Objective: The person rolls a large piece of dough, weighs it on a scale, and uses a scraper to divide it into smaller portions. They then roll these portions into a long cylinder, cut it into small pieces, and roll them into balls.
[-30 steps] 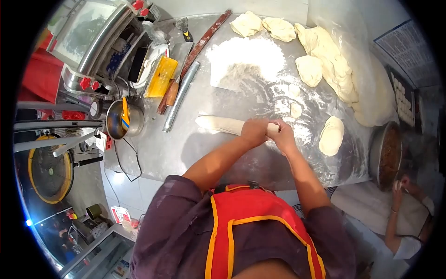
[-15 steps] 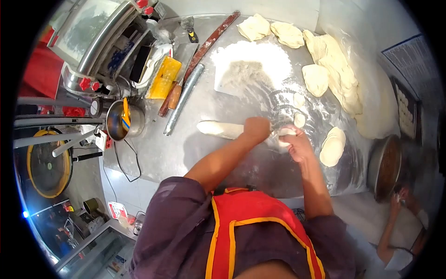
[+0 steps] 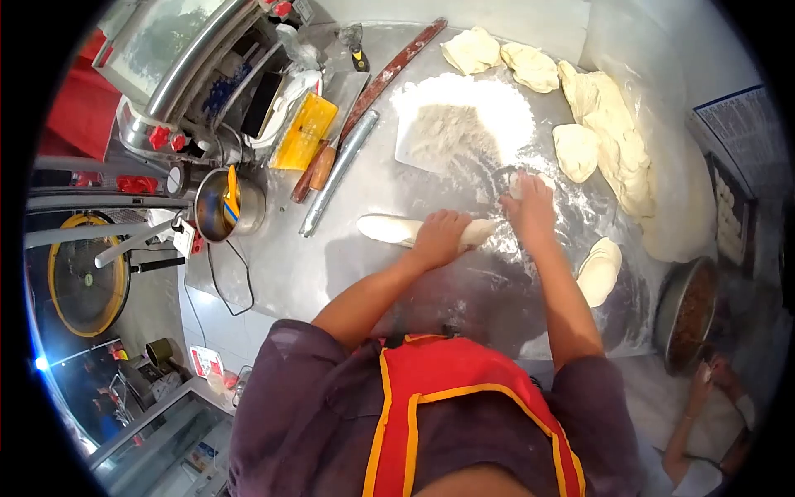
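Observation:
A long roll of dough point(image 3: 385, 229) lies on the metal table, and my left hand point(image 3: 440, 238) is closed round it near its right end. My right hand point(image 3: 530, 211) reaches farther forward, fingers bent over a small dough piece point(image 3: 517, 184) on the floured surface; the hand partly hides it. White dry flour point(image 3: 464, 116) is heaped beyond both hands. Several flattened dough rounds point(image 3: 599, 272) overlap in a stack to the right of my right forearm.
Larger dough lumps point(image 3: 577, 152) and a long dough mass point(image 3: 617, 141) lie at the back right. On the left are a metal rod point(image 3: 338, 174), a yellow scraper point(image 3: 305, 132) and a pot point(image 3: 248, 207). A co-worker's hands point(image 3: 712, 373) are beside a filling basin point(image 3: 691, 319).
My right hand has moved forward from near the roll's end with the small dough piece. My left hand has shifted left along the roll, uncovering its right end.

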`<action>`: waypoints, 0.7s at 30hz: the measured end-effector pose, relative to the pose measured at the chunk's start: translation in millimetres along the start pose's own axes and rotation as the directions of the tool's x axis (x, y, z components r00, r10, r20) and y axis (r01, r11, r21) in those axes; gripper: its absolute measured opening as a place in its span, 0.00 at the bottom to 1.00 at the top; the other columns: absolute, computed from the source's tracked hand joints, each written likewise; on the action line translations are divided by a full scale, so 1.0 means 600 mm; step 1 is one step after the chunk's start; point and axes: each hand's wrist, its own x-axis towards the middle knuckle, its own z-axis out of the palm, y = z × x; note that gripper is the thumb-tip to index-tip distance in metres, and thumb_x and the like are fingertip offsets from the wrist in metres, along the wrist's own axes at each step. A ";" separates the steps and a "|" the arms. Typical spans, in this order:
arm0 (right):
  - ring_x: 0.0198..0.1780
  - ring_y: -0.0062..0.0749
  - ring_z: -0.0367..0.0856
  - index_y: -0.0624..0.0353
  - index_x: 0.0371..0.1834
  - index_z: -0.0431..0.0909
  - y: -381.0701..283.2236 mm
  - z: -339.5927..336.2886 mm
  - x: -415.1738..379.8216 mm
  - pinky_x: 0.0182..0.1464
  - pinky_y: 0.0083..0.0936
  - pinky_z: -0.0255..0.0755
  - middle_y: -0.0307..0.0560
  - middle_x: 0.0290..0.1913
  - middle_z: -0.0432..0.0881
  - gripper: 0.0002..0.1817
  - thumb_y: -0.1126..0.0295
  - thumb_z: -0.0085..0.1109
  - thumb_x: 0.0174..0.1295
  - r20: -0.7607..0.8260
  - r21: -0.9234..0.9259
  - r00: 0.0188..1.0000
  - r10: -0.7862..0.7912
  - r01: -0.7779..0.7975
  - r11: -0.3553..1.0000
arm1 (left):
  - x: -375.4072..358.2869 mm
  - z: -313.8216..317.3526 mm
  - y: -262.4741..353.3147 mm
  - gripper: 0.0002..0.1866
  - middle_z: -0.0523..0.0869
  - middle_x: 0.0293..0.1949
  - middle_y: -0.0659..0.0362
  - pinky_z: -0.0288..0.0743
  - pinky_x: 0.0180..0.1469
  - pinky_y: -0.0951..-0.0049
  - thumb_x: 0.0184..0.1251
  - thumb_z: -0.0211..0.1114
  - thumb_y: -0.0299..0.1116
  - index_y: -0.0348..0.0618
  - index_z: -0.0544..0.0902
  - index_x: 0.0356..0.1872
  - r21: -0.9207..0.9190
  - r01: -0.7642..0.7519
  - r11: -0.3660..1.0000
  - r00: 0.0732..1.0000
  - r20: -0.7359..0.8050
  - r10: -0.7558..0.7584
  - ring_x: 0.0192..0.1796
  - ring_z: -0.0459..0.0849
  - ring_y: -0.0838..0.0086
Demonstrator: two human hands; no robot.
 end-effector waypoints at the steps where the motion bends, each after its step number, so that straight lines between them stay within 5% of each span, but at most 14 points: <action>1: 0.48 0.47 0.79 0.64 0.57 0.74 -0.017 -0.011 -0.015 0.50 0.37 0.74 0.55 0.51 0.79 0.27 0.68 0.69 0.53 0.212 0.268 0.968 0.133 -0.188 0.945 | 0.002 -0.006 -0.001 0.25 0.81 0.46 0.52 0.69 0.54 0.58 0.53 0.72 0.46 0.45 0.76 0.49 -0.080 0.006 0.997 0.998 0.055 -0.002 0.51 0.78 0.56; 3: 0.49 0.40 0.80 0.66 0.58 0.74 -0.043 -0.025 -0.045 0.49 0.32 0.74 0.53 0.51 0.80 0.29 0.68 0.70 0.53 0.644 0.565 0.744 0.177 -0.619 0.545 | 0.004 -0.013 0.001 0.23 0.83 0.45 0.52 0.71 0.51 0.57 0.54 0.71 0.45 0.46 0.77 0.48 -0.199 -0.001 0.980 0.996 0.091 0.019 0.50 0.80 0.54; 6: 0.46 0.32 0.81 0.67 0.59 0.75 -0.043 0.011 -0.088 0.48 0.26 0.75 0.52 0.47 0.82 0.29 0.68 0.69 0.53 0.699 0.614 0.704 0.125 -0.680 0.401 | 0.010 -0.016 0.015 0.21 0.85 0.42 0.49 0.74 0.47 0.55 0.52 0.71 0.44 0.47 0.80 0.45 -0.226 -0.032 0.974 0.997 0.064 0.048 0.46 0.82 0.51; 7: 0.39 0.29 0.81 0.64 0.54 0.78 -0.057 0.007 -0.094 0.45 0.26 0.75 0.48 0.39 0.83 0.24 0.69 0.68 0.53 0.641 0.633 0.743 0.193 -0.654 0.415 | 0.007 -0.013 0.019 0.20 0.85 0.41 0.50 0.74 0.47 0.55 0.53 0.70 0.45 0.48 0.80 0.45 -0.174 -0.021 0.985 0.996 0.080 0.036 0.45 0.83 0.52; 13: 0.38 0.28 0.81 0.63 0.47 0.80 -0.089 0.006 -0.127 0.44 0.28 0.76 0.49 0.36 0.84 0.20 0.69 0.65 0.49 0.375 0.504 0.864 0.336 -0.495 0.708 | 0.004 0.025 0.040 0.14 0.87 0.36 0.54 0.75 0.47 0.57 0.54 0.66 0.45 0.52 0.83 0.40 -0.006 0.063 0.998 0.998 -0.010 -0.063 0.41 0.84 0.54; 16: 0.33 0.46 0.82 0.60 0.44 0.80 -0.088 0.006 -0.131 0.41 0.34 0.76 0.57 0.32 0.83 0.17 0.69 0.62 0.49 0.360 0.453 0.871 0.335 -0.476 0.754 | 0.001 0.031 0.046 0.10 0.87 0.31 0.55 0.75 0.43 0.60 0.52 0.66 0.41 0.48 0.84 0.31 0.051 0.058 0.997 0.998 -0.022 -0.057 0.36 0.85 0.57; 21: 0.31 0.31 0.81 0.62 0.37 0.82 -0.079 0.002 -0.134 0.36 0.25 0.74 0.47 0.29 0.83 0.12 0.73 0.64 0.48 0.533 0.589 0.736 0.418 -0.677 0.441 | 0.012 -0.003 0.072 0.08 0.87 0.30 0.54 0.78 0.42 0.59 0.53 0.64 0.39 0.50 0.86 0.29 0.189 0.122 0.974 0.952 0.255 -0.169 0.36 0.87 0.59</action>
